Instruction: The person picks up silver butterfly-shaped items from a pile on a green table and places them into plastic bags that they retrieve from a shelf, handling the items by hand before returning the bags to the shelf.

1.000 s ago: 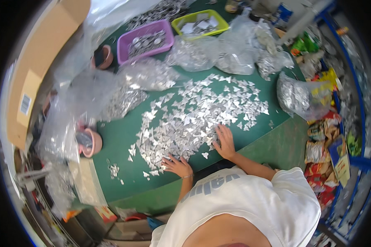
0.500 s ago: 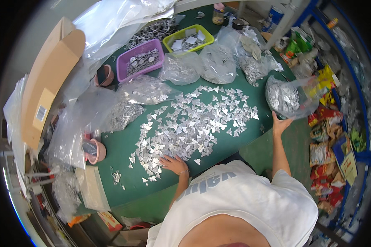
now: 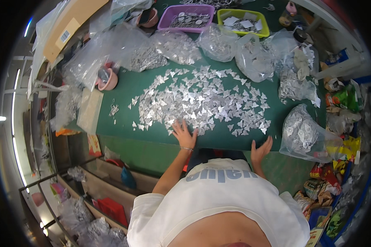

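The left hand (image 3: 184, 133) lies flat and open, fingers spread, on the near edge of a big pile of small silver triangle pieces (image 3: 202, 101). The pile spreads out beyond the hand over the green worktop (image 3: 123, 88). The right hand (image 3: 260, 150) is open too, holding nothing, at the near edge of the worktop. Just beside it, on its outer side, sits a clear bag of silver pieces (image 3: 303, 133).
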`<action>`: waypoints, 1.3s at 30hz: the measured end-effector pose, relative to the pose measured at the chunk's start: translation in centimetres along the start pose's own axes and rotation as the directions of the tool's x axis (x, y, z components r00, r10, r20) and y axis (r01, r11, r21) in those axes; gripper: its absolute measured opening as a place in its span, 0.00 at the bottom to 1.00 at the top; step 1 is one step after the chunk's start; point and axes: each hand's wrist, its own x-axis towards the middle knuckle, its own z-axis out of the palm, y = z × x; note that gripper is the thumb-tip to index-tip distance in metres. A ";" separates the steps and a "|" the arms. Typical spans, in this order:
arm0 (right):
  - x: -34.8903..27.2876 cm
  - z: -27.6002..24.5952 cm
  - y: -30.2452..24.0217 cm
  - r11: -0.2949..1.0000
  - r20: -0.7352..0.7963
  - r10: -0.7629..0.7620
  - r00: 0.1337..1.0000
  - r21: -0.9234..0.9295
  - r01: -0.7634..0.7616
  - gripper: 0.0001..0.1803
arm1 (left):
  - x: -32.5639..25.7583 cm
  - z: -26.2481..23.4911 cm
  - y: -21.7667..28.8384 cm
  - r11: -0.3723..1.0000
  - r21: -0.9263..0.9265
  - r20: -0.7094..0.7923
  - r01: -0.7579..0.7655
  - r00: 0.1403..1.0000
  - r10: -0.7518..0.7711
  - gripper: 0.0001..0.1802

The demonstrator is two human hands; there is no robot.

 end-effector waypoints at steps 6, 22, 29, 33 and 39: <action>5.1 5.7 -1.4 0.978 -0.015 -0.099 0.995 -0.187 0.094 0.36 | -1.7 1.8 -0.5 0.999 0.010 -0.030 -0.038 0.999 0.038 0.46; 2.5 13.1 -19.5 0.797 0.152 -0.572 0.806 0.338 0.501 0.28 | 4.4 -0.1 -1.8 0.984 -0.111 -0.053 -0.136 0.990 0.131 0.27; 5.6 11.5 -19.0 0.805 0.187 -0.586 0.788 0.249 0.539 0.30 | -10.3 -0.5 -12.3 0.797 -0.581 -0.166 -0.165 0.983 0.082 0.24; 6.8 13.2 -18.6 0.766 0.322 -0.623 0.713 0.062 0.640 0.32 | -20.7 12.2 -18.0 0.983 -0.127 0.430 0.135 0.900 -0.068 0.22; 6.8 14.8 -17.6 0.713 0.315 -0.678 0.664 0.067 0.697 0.31 | -22.4 22.6 -16.9 0.980 0.150 0.677 -0.133 0.736 -0.004 0.23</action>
